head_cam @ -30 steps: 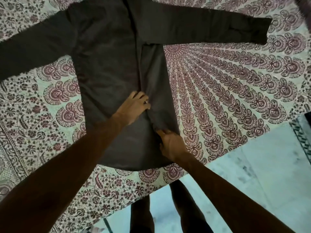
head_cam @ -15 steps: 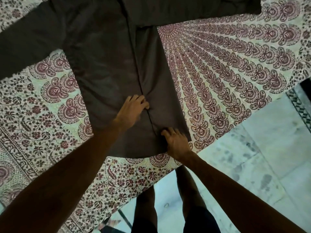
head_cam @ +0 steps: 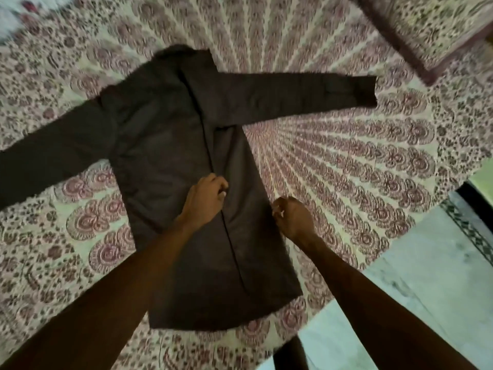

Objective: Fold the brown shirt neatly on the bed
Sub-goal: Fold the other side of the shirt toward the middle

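Note:
The brown shirt (head_cam: 170, 145) lies flat on the bed, collar away from me. Its right side is folded in over the body, and that side's sleeve (head_cam: 293, 97) stretches out to the right. The other sleeve (head_cam: 48, 156) runs off to the left. My left hand (head_cam: 205, 201) rests on the middle of the shirt, its curled fingers pinching the edge of the folded panel. My right hand (head_cam: 293, 217) hovers at the shirt's right edge with its fingers curled. Whether it holds cloth there is unclear.
A patterned maroon and cream bedsheet (head_cam: 346, 169) covers the bed. A pillow (head_cam: 426, 30) in matching print lies at the far right. The bed's edge runs diagonally at the lower right, with pale tiled floor (head_cam: 400, 284) beyond it.
Both hands have moved up the shirt from near the hem. My left hand's fingers have curled at the fold edge. My right hand has lifted off the cloth to the shirt's right edge.

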